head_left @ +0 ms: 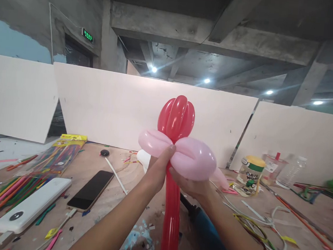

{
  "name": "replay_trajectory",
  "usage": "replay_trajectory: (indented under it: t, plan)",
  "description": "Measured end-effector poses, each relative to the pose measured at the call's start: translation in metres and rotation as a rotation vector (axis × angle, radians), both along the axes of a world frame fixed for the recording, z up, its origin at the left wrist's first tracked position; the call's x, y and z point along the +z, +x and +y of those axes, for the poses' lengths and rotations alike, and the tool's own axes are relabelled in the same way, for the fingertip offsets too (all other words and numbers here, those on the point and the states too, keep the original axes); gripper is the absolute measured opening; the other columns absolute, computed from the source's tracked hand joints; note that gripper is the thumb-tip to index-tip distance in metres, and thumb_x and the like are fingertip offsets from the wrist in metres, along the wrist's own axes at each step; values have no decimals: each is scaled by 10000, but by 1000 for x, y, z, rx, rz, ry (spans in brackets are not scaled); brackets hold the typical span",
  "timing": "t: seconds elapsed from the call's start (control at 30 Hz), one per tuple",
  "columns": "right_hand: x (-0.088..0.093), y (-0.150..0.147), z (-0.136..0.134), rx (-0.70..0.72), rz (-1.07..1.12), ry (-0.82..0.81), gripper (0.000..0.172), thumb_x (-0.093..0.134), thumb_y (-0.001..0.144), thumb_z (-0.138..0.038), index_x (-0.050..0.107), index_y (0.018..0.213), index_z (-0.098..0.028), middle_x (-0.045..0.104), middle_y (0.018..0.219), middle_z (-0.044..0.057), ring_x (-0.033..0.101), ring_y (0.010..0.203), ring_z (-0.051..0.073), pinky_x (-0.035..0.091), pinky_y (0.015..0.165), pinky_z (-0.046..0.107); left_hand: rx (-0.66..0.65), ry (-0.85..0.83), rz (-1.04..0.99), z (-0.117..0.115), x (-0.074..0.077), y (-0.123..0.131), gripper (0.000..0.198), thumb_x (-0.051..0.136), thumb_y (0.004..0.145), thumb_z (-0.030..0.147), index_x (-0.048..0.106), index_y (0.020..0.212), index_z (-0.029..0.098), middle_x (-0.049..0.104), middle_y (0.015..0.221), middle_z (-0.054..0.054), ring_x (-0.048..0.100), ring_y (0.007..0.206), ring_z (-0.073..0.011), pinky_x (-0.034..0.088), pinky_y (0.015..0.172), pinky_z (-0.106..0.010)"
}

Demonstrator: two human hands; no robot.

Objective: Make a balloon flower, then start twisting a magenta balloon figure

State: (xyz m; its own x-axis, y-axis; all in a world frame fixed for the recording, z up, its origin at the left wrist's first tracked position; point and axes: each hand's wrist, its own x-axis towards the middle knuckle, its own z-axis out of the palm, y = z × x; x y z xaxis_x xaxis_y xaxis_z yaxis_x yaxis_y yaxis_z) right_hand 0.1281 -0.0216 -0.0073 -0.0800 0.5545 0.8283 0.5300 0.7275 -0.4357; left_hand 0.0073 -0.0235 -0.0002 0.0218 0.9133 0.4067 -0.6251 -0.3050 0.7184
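Note:
I hold up a balloon figure in front of me. Its top is a bunch of red balloon loops above two pale pink balloon lobes, and a long red balloon stem hangs down between my arms. My left hand is closed around the joint where the pink lobes meet the red stem, thumb pressed on the twist. From below, my right hand cups the right pink lobe with fingers wrapped around it.
On the wooden table lie a black phone, a white power bank, a pack of coloured uninflated balloons, a blue balloon pump, a yellow-lidded jar, cups, a bottle and white cables. White boards wall off the back.

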Motion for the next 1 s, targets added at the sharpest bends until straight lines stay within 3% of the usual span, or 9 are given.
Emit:
replay_trajectory:
  t: [0.17, 0.27, 0.37, 0.47, 0.57, 0.63, 0.77, 0.9, 1.0]
  plan:
    - [4, -16, -9, 121, 90, -129, 322, 689, 701, -378, 630, 980, -228, 679, 930, 79, 641, 920, 281, 539, 820, 457, 180, 56, 47, -3, 1, 3, 397, 698, 706, 477, 641, 921, 148, 696, 857, -70, 633, 943, -272, 492, 821, -372]
    - [4, -21, -12, 184, 151, -144, 245, 638, 772, -350, 637, 985, -228, 682, 999, 78, 633, 985, 267, 529, 871, 432, 278, 122, 121, -5, 0, 1, 361, 671, 723, 515, 636, 823, 169, 652, 670, -35, 642, 835, -256, 495, 746, -352]
    - [0, -20, -13, 173, 158, -138, 232, 603, 806, -359, 644, 990, -224, 678, 1028, 87, 608, 1048, 277, 474, 954, 464, 288, 172, 180, -4, -1, -3, 337, 639, 760, 513, 622, 790, 177, 647, 672, -30, 637, 797, -233, 492, 743, -340]
    - [1, -13, -15, 220, 45, -110, 306, 595, 814, -368, 601, 1088, -231, 636, 1117, 89, 549, 1144, 279, 387, 1039, 497, 305, 173, 221, -3, -1, -8, 326, 681, 740, 469, 632, 865, 173, 686, 877, -58, 631, 904, -237, 489, 805, -340]
    - [14, -6, -22, 167, 32, 35, 621, 715, 705, -353, 450, 1256, -245, 506, 1260, 101, 467, 1213, 293, 368, 1047, 510, 342, 146, 254, -4, 2, -11, 346, 708, 715, 444, 644, 920, 173, 687, 973, -78, 624, 971, -254, 483, 839, -352]
    - [26, -2, -27, 87, -2, 127, 738, 769, 631, -312, 402, 1270, -257, 445, 1281, 105, 454, 1197, 300, 369, 1042, 515, 342, 154, 281, -7, 4, -11, 336, 712, 710, 441, 648, 903, 174, 690, 956, -80, 628, 959, -259, 485, 834, -357]
    - [43, 3, -32, 35, -162, 200, 722, 778, 604, -266, 403, 1221, -294, 435, 1244, 85, 450, 1166, 306, 413, 999, 516, 321, 173, 299, -12, 8, -11, 320, 705, 712, 453, 647, 849, 170, 692, 904, -81, 632, 922, -259, 491, 812, -353]
    - [46, 2, -33, 79, -90, 313, 750, 770, 619, -254, 343, 1230, -345, 418, 1253, 73, 473, 1144, 288, 472, 931, 482, 310, 158, 266, -13, 8, -13, 335, 719, 693, 460, 651, 862, 179, 692, 909, -74, 632, 912, -258, 494, 794, -346]
    - [42, -1, -31, 38, -13, 283, 646, 786, 598, -299, 440, 1143, -319, 513, 1141, 78, 521, 1055, 297, 467, 912, 504, 335, 165, 240, -13, 4, -11, 340, 725, 684, 459, 663, 885, 192, 690, 945, -65, 623, 933, -254, 487, 818, -347]
